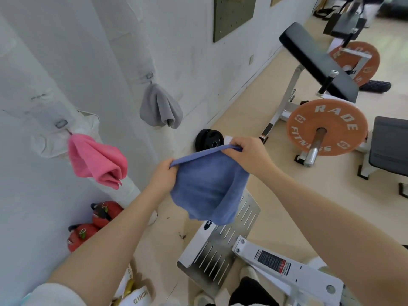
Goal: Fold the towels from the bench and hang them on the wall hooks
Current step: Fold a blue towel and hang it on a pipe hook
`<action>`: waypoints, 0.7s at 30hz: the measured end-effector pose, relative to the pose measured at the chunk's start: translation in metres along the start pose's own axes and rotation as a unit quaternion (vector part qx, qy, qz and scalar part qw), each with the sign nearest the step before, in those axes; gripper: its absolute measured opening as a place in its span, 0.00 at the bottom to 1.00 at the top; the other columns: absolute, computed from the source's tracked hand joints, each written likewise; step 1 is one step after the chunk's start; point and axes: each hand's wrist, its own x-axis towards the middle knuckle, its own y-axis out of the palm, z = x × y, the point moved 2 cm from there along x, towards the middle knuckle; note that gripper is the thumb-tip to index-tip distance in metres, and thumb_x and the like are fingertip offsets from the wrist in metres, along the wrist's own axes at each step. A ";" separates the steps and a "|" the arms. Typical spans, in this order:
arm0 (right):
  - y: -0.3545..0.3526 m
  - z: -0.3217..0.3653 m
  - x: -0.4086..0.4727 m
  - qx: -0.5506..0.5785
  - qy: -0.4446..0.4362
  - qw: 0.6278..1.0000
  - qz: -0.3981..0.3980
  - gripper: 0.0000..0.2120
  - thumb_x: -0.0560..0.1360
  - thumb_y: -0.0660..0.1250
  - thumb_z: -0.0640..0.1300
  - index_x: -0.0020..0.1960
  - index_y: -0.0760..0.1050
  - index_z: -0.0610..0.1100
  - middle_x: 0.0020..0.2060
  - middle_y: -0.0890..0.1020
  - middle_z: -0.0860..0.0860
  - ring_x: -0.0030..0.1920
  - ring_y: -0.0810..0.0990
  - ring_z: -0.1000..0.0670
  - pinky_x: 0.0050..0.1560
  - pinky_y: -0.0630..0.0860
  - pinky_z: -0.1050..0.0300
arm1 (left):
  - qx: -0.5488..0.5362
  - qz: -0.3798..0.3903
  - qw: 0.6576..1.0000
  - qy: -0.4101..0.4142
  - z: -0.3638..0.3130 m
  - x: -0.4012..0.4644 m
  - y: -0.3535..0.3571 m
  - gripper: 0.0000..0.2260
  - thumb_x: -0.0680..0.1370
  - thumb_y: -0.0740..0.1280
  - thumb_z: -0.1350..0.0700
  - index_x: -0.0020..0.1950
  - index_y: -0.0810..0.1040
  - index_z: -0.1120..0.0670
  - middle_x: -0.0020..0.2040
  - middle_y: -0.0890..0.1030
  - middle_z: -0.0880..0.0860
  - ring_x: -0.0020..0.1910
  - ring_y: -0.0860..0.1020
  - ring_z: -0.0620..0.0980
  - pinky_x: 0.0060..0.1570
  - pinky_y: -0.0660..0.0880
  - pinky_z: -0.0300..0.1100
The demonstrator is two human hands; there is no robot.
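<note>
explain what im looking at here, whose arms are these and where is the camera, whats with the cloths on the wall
There is no machine here. The single picture comes from a wide-angle camera worn on a person's head, looking forward and down, so the two bare arms reaching in from the bottom are that person's own.

The left hand and the right hand each pinch one end of the top edge of a blue towel, which hangs down in the air between them.

On the white wall, a pink towel and a grey towel each hang from a hook.

The room looks like a gym: a black padded bench, an orange weight plate on a bar, and red kettlebells on the floor by the wall.
</note>
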 end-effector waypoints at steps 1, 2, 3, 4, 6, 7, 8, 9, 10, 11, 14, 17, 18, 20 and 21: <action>0.001 -0.001 0.002 0.000 0.008 1.000 0.022 0.12 0.74 0.66 0.44 0.33 0.72 0.40 0.26 0.70 0.50 0.31 0.67 0.52 0.33 0.62 0.58 | -0.064 -0.005 0.998 -0.018 -0.008 -0.001 0.001 0.10 0.78 0.55 0.62 0.44 0.74 0.53 0.41 0.76 0.50 0.45 0.73 0.51 0.46 0.70 0.42; 0.003 -0.002 0.004 0.006 0.017 0.999 0.041 0.13 0.74 0.66 0.45 0.33 0.71 0.41 0.25 0.68 0.52 0.30 0.66 0.53 0.32 0.62 0.59 | -0.122 0.004 0.992 -0.019 -0.020 -0.002 0.003 0.09 0.77 0.57 0.61 0.44 0.74 0.49 0.42 0.76 0.48 0.46 0.74 0.50 0.47 0.71 0.41; 0.006 -0.002 0.007 0.013 0.020 0.998 0.058 0.14 0.74 0.66 0.45 0.33 0.71 0.39 0.25 0.67 0.51 0.29 0.65 0.54 0.32 0.61 0.59 | -0.144 0.037 0.989 -0.004 -0.034 -0.006 0.007 0.06 0.76 0.59 0.59 0.46 0.73 0.48 0.42 0.77 0.47 0.45 0.75 0.48 0.46 0.72 0.39; 0.008 -0.001 0.009 0.018 0.018 0.997 0.076 0.14 0.73 0.66 0.45 0.34 0.72 0.36 0.26 0.67 0.50 0.29 0.64 0.53 0.32 0.61 0.59 | -0.112 0.084 0.990 0.019 -0.048 -0.009 0.012 0.05 0.75 0.63 0.57 0.49 0.73 0.47 0.42 0.77 0.47 0.43 0.75 0.46 0.44 0.72 0.37; 0.010 0.003 0.012 0.038 0.006 0.992 0.117 0.14 0.73 0.66 0.44 0.36 0.73 0.33 0.27 0.67 0.46 0.30 0.64 0.52 0.33 0.61 0.58 | 0.014 0.180 0.981 0.069 -0.072 -0.016 0.026 0.11 0.73 0.67 0.56 0.54 0.74 0.47 0.40 0.78 0.47 0.40 0.75 0.43 0.40 0.72 0.33; 0.010 0.006 0.013 0.055 0.001 0.989 0.135 0.13 0.73 0.66 0.43 0.36 0.73 0.33 0.28 0.68 0.46 0.31 0.64 0.52 0.34 0.62 0.59 | 0.075 0.200 0.973 0.090 -0.080 -0.017 0.033 0.12 0.72 0.68 0.56 0.55 0.75 0.47 0.39 0.78 0.48 0.39 0.75 0.43 0.38 0.72 0.32; 0.008 0.006 0.015 0.071 -0.001 0.986 0.150 0.12 0.73 0.66 0.42 0.36 0.74 0.34 0.28 0.69 0.46 0.32 0.66 0.52 0.36 0.63 0.59 | 0.119 0.197 0.967 0.105 -0.083 -0.014 0.040 0.12 0.73 0.67 0.56 0.56 0.76 0.47 0.39 0.79 0.49 0.39 0.76 0.45 0.38 0.72 0.33; 0.006 0.007 0.017 0.083 -0.007 0.984 0.159 0.11 0.74 0.65 0.41 0.38 0.74 0.35 0.30 0.72 0.46 0.34 0.68 0.52 0.38 0.65 0.59 | 0.143 0.176 0.967 0.112 -0.086 -0.011 0.044 0.12 0.74 0.66 0.56 0.56 0.77 0.48 0.40 0.80 0.52 0.40 0.76 0.46 0.40 0.72 0.36; 0.003 0.006 0.020 0.092 -0.011 0.982 0.165 0.10 0.74 0.64 0.41 0.40 0.75 0.35 0.33 0.74 0.46 0.36 0.70 0.52 0.40 0.67 0.59 | 0.145 0.149 0.972 0.106 -0.088 -0.007 0.046 0.10 0.75 0.64 0.55 0.56 0.78 0.51 0.42 0.81 0.55 0.41 0.75 0.47 0.42 0.72 0.39; -0.001 0.005 0.023 0.104 -0.015 0.980 0.169 0.09 0.75 0.64 0.42 0.42 0.75 0.35 0.36 0.76 0.45 0.39 0.71 0.53 0.42 0.68 0.60 | 0.119 0.124 0.980 0.095 -0.090 -0.005 0.047 0.10 0.76 0.62 0.54 0.54 0.79 0.55 0.44 0.81 0.59 0.41 0.75 0.48 0.45 0.73 0.43; -0.014 -0.005 0.033 0.143 -0.008 0.971 0.194 0.10 0.75 0.65 0.46 0.41 0.74 0.39 0.35 0.75 0.48 0.37 0.72 0.54 0.38 0.68 0.67 | -0.004 0.051 0.996 0.068 -0.100 0.002 0.046 0.13 0.76 0.61 0.53 0.48 0.79 0.61 0.41 0.81 0.59 0.39 0.74 0.47 0.45 0.72 0.44; -0.021 -0.021 0.041 0.145 0.022 0.956 0.254 0.16 0.74 0.67 0.49 0.44 0.74 0.34 0.36 0.75 0.45 0.38 0.73 0.51 0.40 0.70 0.59 | -0.188 -0.063 0.980 0.009 -0.110 0.002 0.040 0.09 0.78 0.59 0.56 0.43 0.77 0.57 0.37 0.77 0.52 0.37 0.75 0.46 0.41 0.72 0.40; -0.022 -0.026 0.043 0.148 0.033 0.950 0.274 0.17 0.73 0.68 0.49 0.46 0.75 0.34 0.37 0.76 0.45 0.39 0.74 0.50 0.42 0.71 0.57 | -0.248 -0.107 0.963 -0.012 -0.109 0.004 0.035 0.10 0.79 0.59 0.55 0.42 0.76 0.55 0.37 0.77 0.51 0.37 0.76 0.47 0.42 0.73 0.40; -0.026 -0.035 0.046 0.137 0.043 0.945 0.294 0.20 0.72 0.69 0.50 0.46 0.74 0.32 0.37 0.74 0.45 0.39 0.73 0.49 0.42 0.70 0.55 | -0.316 -0.192 0.928 -0.043 -0.101 0.010 0.023 0.11 0.79 0.58 0.54 0.40 0.75 0.51 0.38 0.78 0.51 0.40 0.77 0.51 0.44 0.74 0.45; -0.029 -0.039 0.048 0.136 0.042 0.946 0.293 0.20 0.71 0.69 0.50 0.43 0.71 0.31 0.36 0.71 0.45 0.39 0.70 0.48 0.41 0.67 0.54 | -0.322 -0.230 0.916 -0.064 -0.096 0.014 0.018 0.11 0.79 0.57 0.53 0.38 0.74 0.50 0.38 0.77 0.51 0.41 0.77 0.54 0.46 0.74 0.47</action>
